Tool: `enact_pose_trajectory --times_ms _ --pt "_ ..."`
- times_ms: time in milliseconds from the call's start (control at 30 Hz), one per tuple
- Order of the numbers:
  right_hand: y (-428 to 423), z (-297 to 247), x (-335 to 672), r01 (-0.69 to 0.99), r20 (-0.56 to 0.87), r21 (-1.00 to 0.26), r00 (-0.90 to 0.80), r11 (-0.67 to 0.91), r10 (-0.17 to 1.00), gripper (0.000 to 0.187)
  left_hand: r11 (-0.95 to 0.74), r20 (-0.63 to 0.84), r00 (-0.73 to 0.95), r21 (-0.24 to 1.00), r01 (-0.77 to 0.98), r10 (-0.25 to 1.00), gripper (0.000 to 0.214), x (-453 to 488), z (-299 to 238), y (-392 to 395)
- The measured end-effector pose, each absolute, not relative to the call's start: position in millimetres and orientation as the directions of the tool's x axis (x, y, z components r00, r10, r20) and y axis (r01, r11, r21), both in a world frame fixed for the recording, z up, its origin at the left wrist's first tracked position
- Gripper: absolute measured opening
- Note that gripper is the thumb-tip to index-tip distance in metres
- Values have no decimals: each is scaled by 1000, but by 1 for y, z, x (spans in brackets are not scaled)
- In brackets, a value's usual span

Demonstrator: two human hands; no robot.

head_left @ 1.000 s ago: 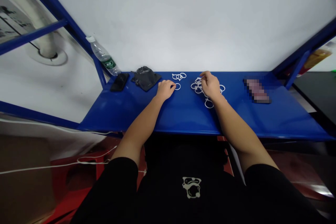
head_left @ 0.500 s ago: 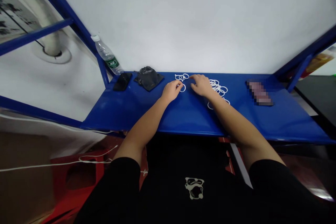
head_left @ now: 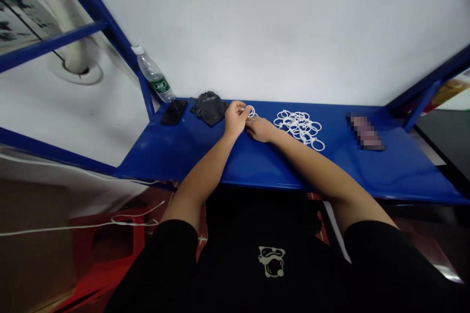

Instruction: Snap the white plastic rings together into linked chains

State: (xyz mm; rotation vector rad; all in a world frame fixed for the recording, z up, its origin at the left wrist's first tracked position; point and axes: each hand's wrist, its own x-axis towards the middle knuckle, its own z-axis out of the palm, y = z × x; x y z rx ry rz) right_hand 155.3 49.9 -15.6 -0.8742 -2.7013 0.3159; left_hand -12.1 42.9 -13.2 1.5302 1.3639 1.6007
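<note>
- The left hand (head_left: pixel 234 118) is curling narrow, pinching white rings (head_left: pixel 251 110) at its fingertips, near the shelf's back.
- The right hand (head_left: pixel 260 129) is lying low, touching the left; I cannot tell if it is gripping anything.
- A pile (head_left: pixel 299 124) of rings is lying just right of the hands on the blue shelf (head_left: pixel 257 168).
- A pouch (head_left: pixel 210 106), phone (head_left: pixel 174 111) and bottle (head_left: pixel 153 76) are sitting to the left.

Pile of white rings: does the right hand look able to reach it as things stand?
Probably yes: the right hand lies beside the pile of white rings, with only bare blue tabletop between them.
</note>
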Motion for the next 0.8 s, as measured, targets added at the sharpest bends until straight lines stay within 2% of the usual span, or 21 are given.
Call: enact_pose_trajectory --times_ms 100,267,400,500,600,700,800 --pt "15 -18 174 545 189 -231 -788 806 586 50 -350 406 -211 901 259 889 19 -9 -13 44" --pt "-12 -15 203 483 272 -328 -775 812 571 52 -277 371 -202 883 378 906 4 -11 -13 40" --pt "-10 -11 213 502 322 -421 -696 755 642 56 -279 415 -104 755 593 904 24 -18 -11 36" --pt "-7 -10 217 505 299 -422 -706 753 642 49 -305 437 17 600 740 900 17 -20 -10 37" --pt "-6 -12 218 493 291 -415 -724 765 625 50 -326 385 124 519 790 915 16 -18 -9 40" --pt "-6 -14 219 493 291 -412 -726 766 624 58 -329 295 200 496 804 934 18 -16 -9 39" --pt "-6 -14 221 503 275 -414 -725 758 632 63 -338 271 231 474 813 934 22 -16 -7 33"
